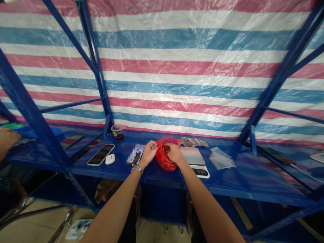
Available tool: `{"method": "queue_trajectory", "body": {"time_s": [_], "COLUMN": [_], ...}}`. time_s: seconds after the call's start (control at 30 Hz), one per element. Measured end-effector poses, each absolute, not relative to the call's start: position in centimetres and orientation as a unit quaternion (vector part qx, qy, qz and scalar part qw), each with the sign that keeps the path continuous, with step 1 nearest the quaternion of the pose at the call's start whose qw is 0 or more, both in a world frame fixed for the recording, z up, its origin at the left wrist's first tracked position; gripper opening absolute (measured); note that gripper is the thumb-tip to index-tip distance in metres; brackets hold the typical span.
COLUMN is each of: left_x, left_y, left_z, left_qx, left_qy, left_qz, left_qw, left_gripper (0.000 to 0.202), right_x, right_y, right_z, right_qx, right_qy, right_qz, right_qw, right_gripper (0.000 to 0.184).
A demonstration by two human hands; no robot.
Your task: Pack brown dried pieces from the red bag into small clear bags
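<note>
A red plastic bag (165,162) sits open on the blue shelf, with small brown pieces (165,148) showing in its mouth. My right hand (175,153) reaches into it from the right, fingers curled down among the pieces; their tips are partly hidden. At the bag's left edge, my left hand (149,154) is closed in a pinch, with something pale or see-through by its fingertips that is too small to name. Close behind the right hand lies a white digital scale (202,171) with a flat plate (193,156). Clear plastic bags (221,158) lie farther right.
Clear packets of brown pieces (193,141) lie behind the scale. Leftward are a picture card (138,156), a white earbud case (110,159), a phone (101,155) and a cup of dark liquid (118,133). Blue posts (95,64) flank the shelf. Another person's hand (8,140) shows far left.
</note>
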State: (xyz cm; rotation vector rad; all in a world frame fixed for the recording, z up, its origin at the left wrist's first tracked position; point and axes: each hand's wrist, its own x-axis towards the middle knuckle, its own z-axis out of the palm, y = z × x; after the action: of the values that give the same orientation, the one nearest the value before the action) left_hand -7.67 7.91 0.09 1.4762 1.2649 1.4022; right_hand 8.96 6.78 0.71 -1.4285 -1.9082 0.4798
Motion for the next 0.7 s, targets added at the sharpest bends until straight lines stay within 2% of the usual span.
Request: {"method": "queue_trajectory", "body": {"time_s": [0.27,0.53,0.7], "left_x": [-8.3,-7.7,-6.8], "left_y": [7.7,8.1,7.9], "left_z": [1.2,0.5,0.3], "left_qx": [0.705,0.745,0.762], "left_qy": [0.48,0.529,0.551], "left_qz": [0.493,0.389,0.33], "left_qw": [0.176,0.119,0.086], "left_gripper": [0.012,0.01,0.014], "right_x": [10.7,9.9,8.7], "right_y": [8.3,7.4,6.7], "right_z": [0.9,2.5,2.5], "right_qx": [-0.559,-0.511,-0.459], "right_qy": [-0.711,-0.718,-0.772], "right_qz": [0.192,0.2,0.146], "right_qw": [0.38,0.429,0.415], "right_gripper": [0.031,0.035,0.037]}}
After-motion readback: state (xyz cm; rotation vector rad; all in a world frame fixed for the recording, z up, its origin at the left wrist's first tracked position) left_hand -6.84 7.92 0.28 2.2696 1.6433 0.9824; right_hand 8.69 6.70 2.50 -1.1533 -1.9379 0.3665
